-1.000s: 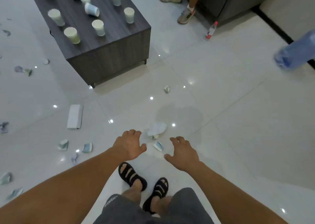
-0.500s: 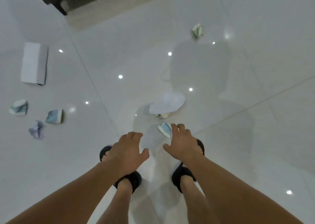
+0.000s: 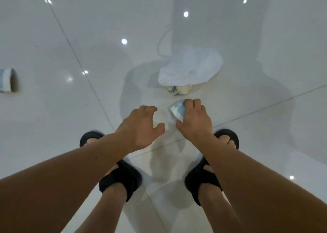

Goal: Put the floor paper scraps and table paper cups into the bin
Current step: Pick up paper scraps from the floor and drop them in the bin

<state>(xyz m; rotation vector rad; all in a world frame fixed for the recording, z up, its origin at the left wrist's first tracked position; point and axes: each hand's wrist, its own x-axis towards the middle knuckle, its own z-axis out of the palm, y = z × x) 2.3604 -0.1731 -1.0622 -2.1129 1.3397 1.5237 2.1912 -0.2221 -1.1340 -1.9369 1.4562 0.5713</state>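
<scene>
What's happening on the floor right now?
A person is bent over the white tiled floor, picking up litter. The right hand grips a blue-and-white paper scrap; the left hand hovers open beside it, holding nothing. A larger white sheet and a small crumpled scrap lie just beyond, a third scrap at the far left. No bin is in view.

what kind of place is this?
Probably an indoor room: glossy white tiled floor with spotlight reflections, littered with a crumpled white sheet and a blue-and-white scrap that the right hand grips.
</scene>
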